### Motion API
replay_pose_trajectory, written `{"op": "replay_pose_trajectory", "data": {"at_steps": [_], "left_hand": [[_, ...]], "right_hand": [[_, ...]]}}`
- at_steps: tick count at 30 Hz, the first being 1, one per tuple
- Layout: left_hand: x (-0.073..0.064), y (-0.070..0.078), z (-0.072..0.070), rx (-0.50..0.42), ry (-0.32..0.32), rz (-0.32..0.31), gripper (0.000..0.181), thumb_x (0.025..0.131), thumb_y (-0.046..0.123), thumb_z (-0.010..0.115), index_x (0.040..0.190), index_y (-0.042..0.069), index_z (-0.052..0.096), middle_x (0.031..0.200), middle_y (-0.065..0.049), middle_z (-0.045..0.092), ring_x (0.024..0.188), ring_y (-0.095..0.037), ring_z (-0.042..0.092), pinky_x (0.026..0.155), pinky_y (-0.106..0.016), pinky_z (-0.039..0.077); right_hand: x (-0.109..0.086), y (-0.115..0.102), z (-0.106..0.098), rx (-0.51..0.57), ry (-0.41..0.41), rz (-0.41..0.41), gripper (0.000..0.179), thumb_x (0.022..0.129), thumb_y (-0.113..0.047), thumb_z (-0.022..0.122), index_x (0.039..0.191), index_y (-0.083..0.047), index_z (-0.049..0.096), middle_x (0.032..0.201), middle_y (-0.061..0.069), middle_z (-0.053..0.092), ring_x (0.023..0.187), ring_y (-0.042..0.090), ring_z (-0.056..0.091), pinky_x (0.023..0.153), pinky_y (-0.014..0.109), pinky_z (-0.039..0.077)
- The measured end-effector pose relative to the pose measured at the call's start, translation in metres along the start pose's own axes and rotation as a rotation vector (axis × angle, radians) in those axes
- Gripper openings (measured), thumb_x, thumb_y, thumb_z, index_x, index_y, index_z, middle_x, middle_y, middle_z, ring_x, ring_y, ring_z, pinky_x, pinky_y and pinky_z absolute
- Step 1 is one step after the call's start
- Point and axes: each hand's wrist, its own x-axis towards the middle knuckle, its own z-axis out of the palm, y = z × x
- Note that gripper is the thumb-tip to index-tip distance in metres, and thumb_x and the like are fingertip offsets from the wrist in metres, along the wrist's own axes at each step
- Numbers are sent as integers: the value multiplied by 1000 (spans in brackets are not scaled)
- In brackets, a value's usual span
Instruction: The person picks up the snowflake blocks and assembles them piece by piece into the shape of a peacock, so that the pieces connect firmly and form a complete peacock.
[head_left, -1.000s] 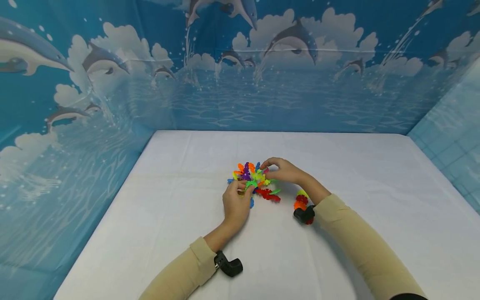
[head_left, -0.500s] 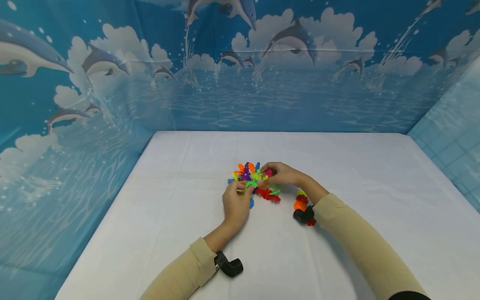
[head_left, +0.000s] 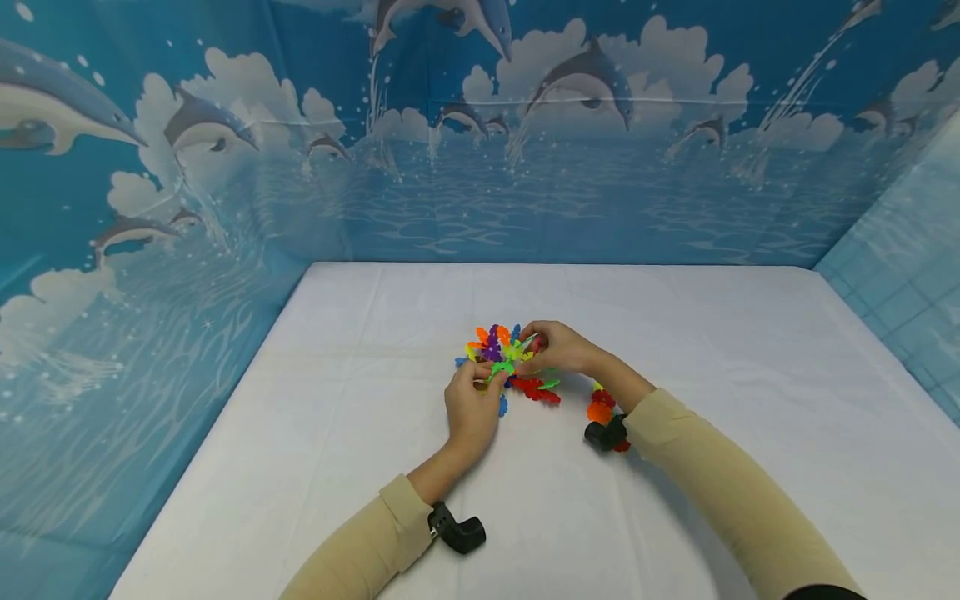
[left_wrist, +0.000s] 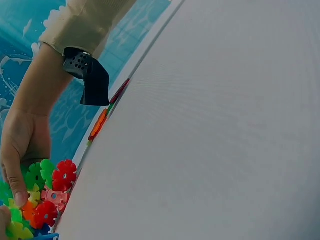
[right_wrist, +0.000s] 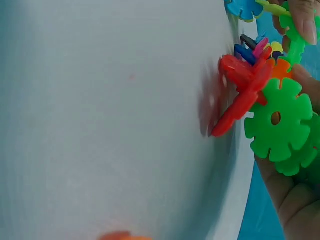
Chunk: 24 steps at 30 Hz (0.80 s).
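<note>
A many-coloured cluster of interlocking flower-shaped plastic discs [head_left: 492, 343] is between both hands on the white table. My left hand [head_left: 471, 412] reaches in from the front and pinches a green disc [head_left: 503, 367] between thumb and fingers. From the right, my right hand [head_left: 564, 348] has thumb and fingers curled on discs at the cluster's right side, partly hidden by the hand. Close up in the right wrist view, a large green disc [right_wrist: 278, 120] sits by the right palm, and red discs [right_wrist: 245, 85] stick out toward the table. Red discs [left_wrist: 64, 175] also show beside the right hand in the left wrist view.
A short row of joined red and orange discs [head_left: 600, 412] lies on the white table [head_left: 360, 417] below the right wrist, partly covered by a black wrist camera [head_left: 606, 433]. Another camera [head_left: 459, 532] hangs from the left sleeve. Dolphin-print cloth [head_left: 465, 200] stands behind.
The right hand first dips slightly, its fingers closing in on the cluster's right side, then lifts a touch; a pink disc now shows between its fingers. The left hand stays put.
</note>
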Motion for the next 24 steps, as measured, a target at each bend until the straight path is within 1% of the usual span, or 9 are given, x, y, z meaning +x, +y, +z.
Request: {"op": "replay_pose_trajectory", "data": {"at_steps": [4, 8, 12, 14, 17, 20, 22, 24], "left_hand": [[2, 0, 1, -7, -8, -2, 21, 86, 11, 76, 80, 3, 57, 99, -10, 70, 92, -22, 65, 71, -28, 53], [4, 2, 2, 25, -24, -16, 21, 86, 13, 77, 80, 5, 58, 94, -7, 69, 85, -19, 63, 69, -28, 50], [9, 4, 4, 88, -39, -36, 21, 84, 17, 78, 80, 8, 60, 80, -3, 64, 74, -17, 56, 65, -29, 45], [13, 6, 4, 111, -52, -53, 22, 83, 19, 78, 82, 8, 60, 76, -2, 60, 72, -17, 54, 65, -30, 43], [21, 10, 5, 131, -86, -84, 22, 83, 22, 77, 85, 9, 60, 77, -1, 59, 73, -16, 54, 65, -31, 44], [29, 12, 4, 151, -120, -104, 20, 85, 24, 75, 86, 9, 61, 79, -1, 61, 75, -16, 56, 66, -32, 46], [34, 14, 4, 178, -143, -115, 20, 86, 27, 73, 87, 10, 63, 81, 0, 62, 77, -16, 58, 67, -32, 47], [39, 15, 3, 207, -168, -112, 21, 87, 29, 72, 86, 10, 65, 81, -1, 63, 77, -17, 58, 68, -33, 47]], "right_hand": [[1, -2, 0, -34, 7, 18, 55, 81, -23, 81, 124, 0, 55, 92, 11, 58, 80, 24, 53, 70, 33, 49], [3, 2, -1, -22, -3, 49, 60, 81, -25, 81, 129, -1, 53, 96, 11, 59, 84, 24, 54, 74, 35, 50], [5, 10, -2, 34, -36, 68, 63, 83, -26, 78, 134, -1, 50, 105, 12, 59, 93, 25, 55, 84, 38, 49], [4, 14, -3, 74, -54, 54, 59, 87, -25, 73, 135, 0, 49, 111, 13, 59, 99, 26, 56, 91, 41, 47], [1, 18, -8, 137, -57, 29, 49, 93, -21, 62, 134, 3, 48, 120, 19, 57, 106, 30, 56, 98, 47, 43], [-4, 19, -16, 186, -16, 16, 44, 97, -18, 56, 133, 5, 48, 128, 23, 55, 112, 34, 55, 104, 52, 37], [-9, 19, -21, 202, 31, 14, 44, 97, -18, 56, 133, 6, 48, 132, 24, 53, 115, 35, 53, 106, 53, 35], [-15, 19, -26, 212, 82, 12, 45, 98, -19, 56, 133, 7, 48, 134, 25, 51, 118, 36, 50, 106, 53, 34]]}}
